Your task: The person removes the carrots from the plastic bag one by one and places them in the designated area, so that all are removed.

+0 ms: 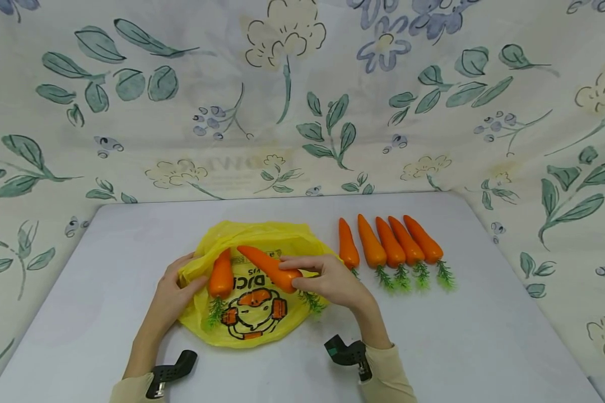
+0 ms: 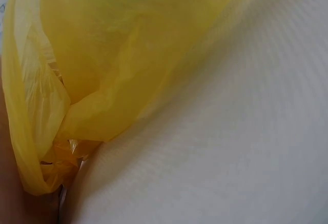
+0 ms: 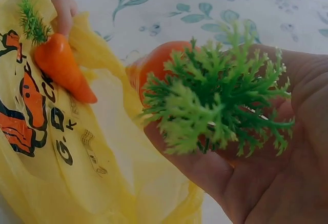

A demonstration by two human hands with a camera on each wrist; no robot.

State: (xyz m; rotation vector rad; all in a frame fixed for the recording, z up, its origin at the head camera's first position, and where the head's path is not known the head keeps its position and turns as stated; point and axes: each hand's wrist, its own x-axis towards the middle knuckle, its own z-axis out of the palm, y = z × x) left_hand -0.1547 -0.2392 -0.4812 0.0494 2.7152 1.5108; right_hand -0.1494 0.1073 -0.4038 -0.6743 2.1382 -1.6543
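Observation:
A yellow plastic bag [image 1: 262,336] with a printed cartoon figure and lettering lies spread on the table, its rim raised at the far side. My left hand [image 1: 173,288] grips the bag's left edge, thumb in front; its other fingers are partly hidden. Beside that thumb, one orange carrot [image 1: 222,277] with green leaves lies on the printed side. My right hand [image 1: 333,280] pinches a second carrot [image 1: 269,266] near its leafy end, over the bag, with the tip pointing far left. In the right wrist view, the green leaves [image 3: 215,96] cover much of this held carrot.
To the right of the bag, several carrots stand out in a row, including the leftmost carrot [image 1: 348,246] and the rightmost carrot [image 1: 423,240], tips pointing away. The white table [image 1: 459,347] meets a flower-patterned cloth [image 1: 333,179] at its far edge.

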